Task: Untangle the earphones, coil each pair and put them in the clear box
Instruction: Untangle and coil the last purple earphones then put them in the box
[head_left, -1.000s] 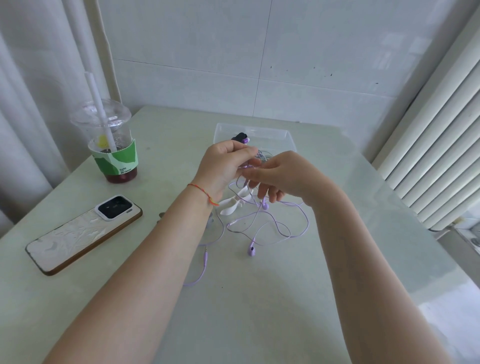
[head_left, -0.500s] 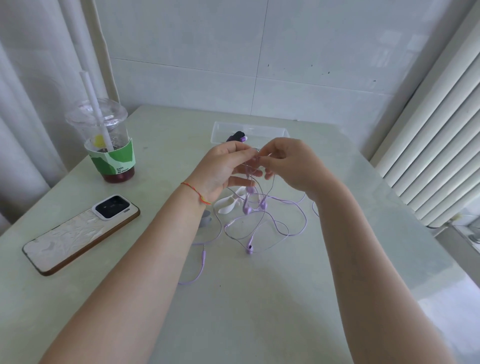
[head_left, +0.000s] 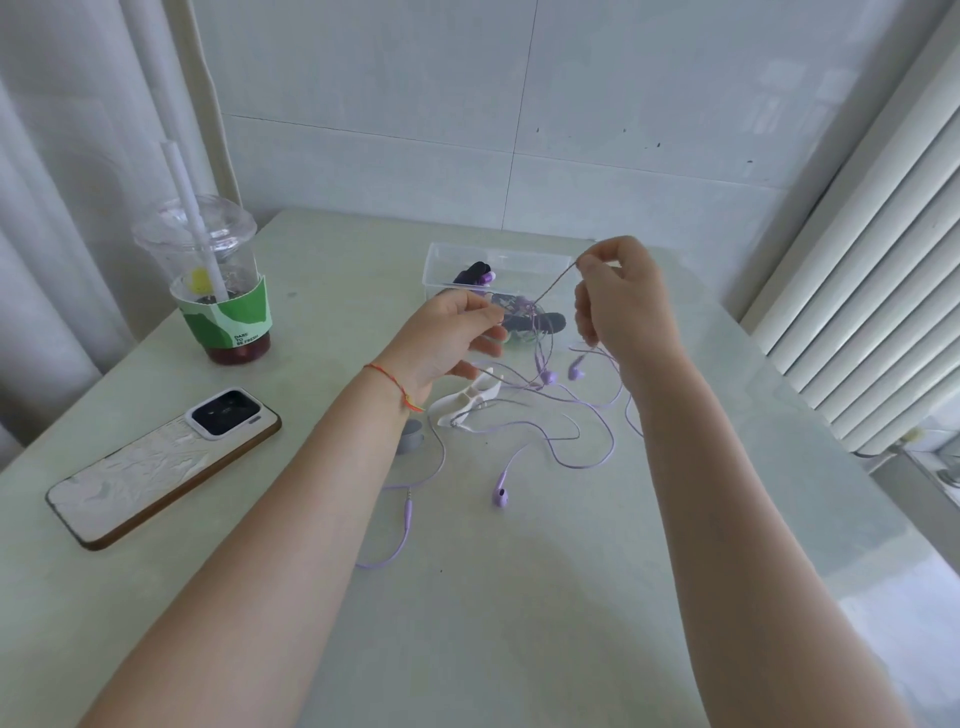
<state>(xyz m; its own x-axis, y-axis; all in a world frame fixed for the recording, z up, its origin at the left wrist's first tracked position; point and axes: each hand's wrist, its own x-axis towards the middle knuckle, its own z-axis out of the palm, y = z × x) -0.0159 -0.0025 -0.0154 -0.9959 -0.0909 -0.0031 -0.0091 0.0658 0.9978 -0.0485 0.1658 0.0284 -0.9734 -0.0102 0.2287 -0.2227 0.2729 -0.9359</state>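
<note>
We have a single head-worn view, looking forward and down across the table (head_left: 519, 623) toward the far wall. Both forearms enter from the near edge, close to the lens. No second view shares the scene.

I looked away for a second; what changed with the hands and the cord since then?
The hands have parted: the right hand rose up and rightward, pinching a strand of the purple cord and drawing it taut from the left hand, which still pinches the tangle. The earbuds, plug, phone, cup and clear box stayed put.
</note>
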